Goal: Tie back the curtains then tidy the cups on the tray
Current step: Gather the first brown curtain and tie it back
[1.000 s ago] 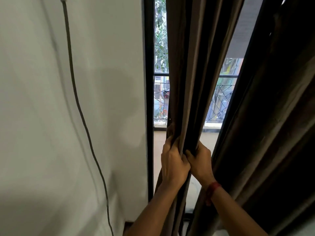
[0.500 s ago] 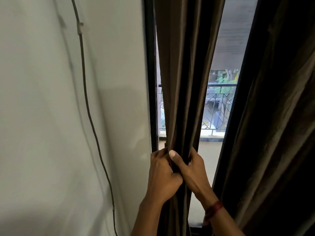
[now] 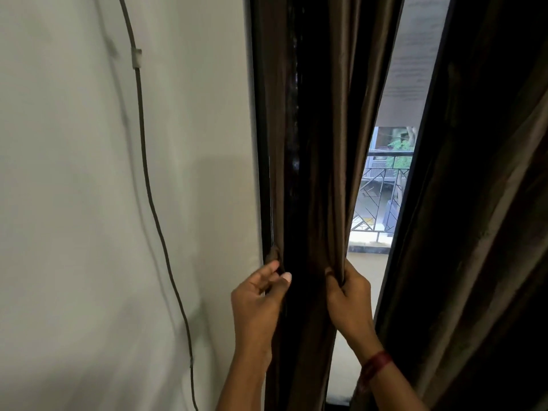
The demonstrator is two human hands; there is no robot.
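A brown left curtain (image 3: 323,137) hangs bunched against the dark window frame. My left hand (image 3: 261,301) pinches its left edge between thumb and fingers near the frame. My right hand (image 3: 350,295), with a red band at the wrist, grips the curtain's right folds. The two hands are a little apart at the same height. A second brown curtain (image 3: 480,203) hangs at the right, untouched. No tie-back, cups or tray are in view.
A white wall (image 3: 74,232) fills the left side, with a thin cable (image 3: 148,185) clipped to it running downward. Between the curtains a strip of window shows a balcony railing (image 3: 382,185) outside.
My hands have moved apart along the bunched curtain: the left one went to its left edge, the right one stayed on the right folds. The view has shifted left and closer.
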